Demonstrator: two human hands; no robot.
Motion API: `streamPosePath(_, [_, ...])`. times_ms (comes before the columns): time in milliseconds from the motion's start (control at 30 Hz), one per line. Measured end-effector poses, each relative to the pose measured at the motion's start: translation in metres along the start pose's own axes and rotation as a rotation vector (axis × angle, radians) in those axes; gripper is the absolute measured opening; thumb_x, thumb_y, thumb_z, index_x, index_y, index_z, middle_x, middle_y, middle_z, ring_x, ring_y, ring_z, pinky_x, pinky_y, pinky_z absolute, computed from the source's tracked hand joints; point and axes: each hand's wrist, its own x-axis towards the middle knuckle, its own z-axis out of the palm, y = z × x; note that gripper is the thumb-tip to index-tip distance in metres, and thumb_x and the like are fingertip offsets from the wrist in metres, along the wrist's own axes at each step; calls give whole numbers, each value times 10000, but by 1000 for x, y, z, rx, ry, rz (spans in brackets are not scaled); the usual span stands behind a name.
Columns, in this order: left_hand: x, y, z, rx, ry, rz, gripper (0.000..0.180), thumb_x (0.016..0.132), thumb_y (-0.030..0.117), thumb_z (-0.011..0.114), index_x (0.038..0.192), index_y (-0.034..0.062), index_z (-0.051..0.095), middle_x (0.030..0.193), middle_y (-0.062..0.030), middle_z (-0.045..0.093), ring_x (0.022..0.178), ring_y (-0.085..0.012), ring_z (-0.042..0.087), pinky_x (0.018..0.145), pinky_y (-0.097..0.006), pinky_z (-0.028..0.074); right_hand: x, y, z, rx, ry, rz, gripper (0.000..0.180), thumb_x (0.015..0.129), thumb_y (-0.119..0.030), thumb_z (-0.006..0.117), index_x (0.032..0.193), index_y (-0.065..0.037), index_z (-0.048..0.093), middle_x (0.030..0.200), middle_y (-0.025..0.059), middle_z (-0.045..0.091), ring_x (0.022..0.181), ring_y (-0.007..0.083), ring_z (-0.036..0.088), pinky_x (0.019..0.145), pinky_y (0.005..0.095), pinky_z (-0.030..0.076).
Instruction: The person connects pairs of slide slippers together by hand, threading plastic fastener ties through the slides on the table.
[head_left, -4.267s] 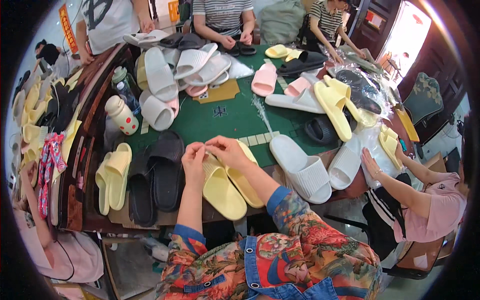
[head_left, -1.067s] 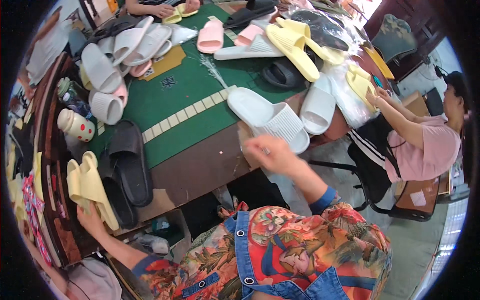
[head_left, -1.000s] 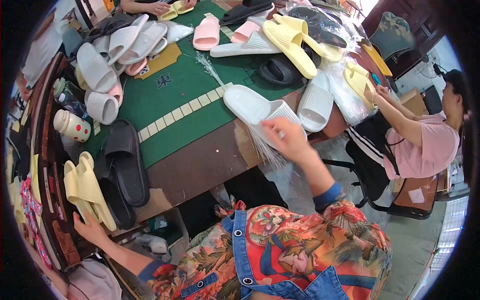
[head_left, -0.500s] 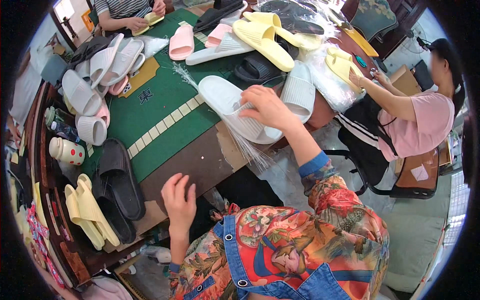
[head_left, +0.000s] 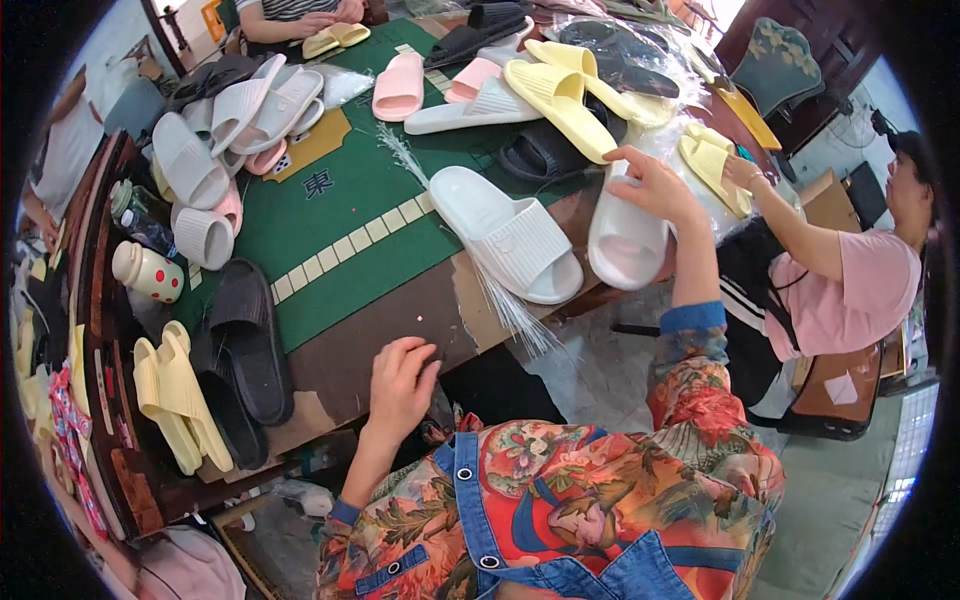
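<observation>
My right hand (head_left: pixel 655 190) is at the far end of a pale grey slipper (head_left: pixel 628 240), its fingers curled over that end. The fingers partly cover the slipper. Just left of it lies a matching ribbed slipper (head_left: pixel 522 245), its strap end toward me. A bundle of thin white strands (head_left: pixel 515 318) runs beneath that one and fans out past the table edge. Over the table's near edge, my left hand (head_left: pixel 402 385) holds nothing, its fingers loosely bent and apart.
Yellow, pink, black and grey slippers pile up at the back; a grey stack (head_left: pixel 200 165) stands left. Black slippers (head_left: pixel 250 345) and a yellow pair (head_left: pixel 178 400) lie nearer, beside a dotted cup (head_left: pixel 150 272). A co-worker in pink (head_left: pixel 840 265) handles a yellow slipper (head_left: pixel 715 170) at right.
My right hand has left the left grey slipper for the right one, which has shifted toward me. The view has swung slightly. My left hand still holds nothing.
</observation>
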Motion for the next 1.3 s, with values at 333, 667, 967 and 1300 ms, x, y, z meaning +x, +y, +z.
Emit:
streamPosePath(333, [-1, 5, 19, -50, -151, 109, 194, 724, 76, 640, 902, 28, 578, 964, -105, 537, 926, -278, 516, 777, -365, 401, 18, -47, 51, -236, -343, -310, 520, 713, -215, 661, 1193, -166, 468, 880, 113, 636, 869, 299, 592, 729, 374, 464])
streamPosePath(667, [-15, -1, 13, -95, -108, 94, 181, 734, 83, 633, 899, 26, 584, 964, -106, 531, 946, -281, 507, 811, -360, 393, 36, -57, 52, -204, -454, -428, 455, 691, -311, 686, 1071, -114, 532, 853, 158, 617, 867, 339, 577, 742, 424, 444])
streamPosePath(967, [-24, -4, 2, -216, -57, 42, 151, 754, 82, 623, 888, 22, 587, 965, -98, 533, 918, -286, 514, 767, -347, 409, 36, -88, 7, -61, -518, -278, 339, 783, -321, 646, 949, -38, 561, 748, 38, 591, 727, 109, 557, 654, 274, 449])
streamPosePath(1300, [-24, 14, -40, -454, 148, 107, 1073, 496, 428, 835, 1310, -1, 282, 1290, -196, 360, 1214, -290, 341, 1000, -398, 282, -51, -216, 51, 1882, -796, 259, 270, 878, -203, 458, 1067, -13, 490, 991, 75, 586, 969, 193, 525, 903, 324, 366])
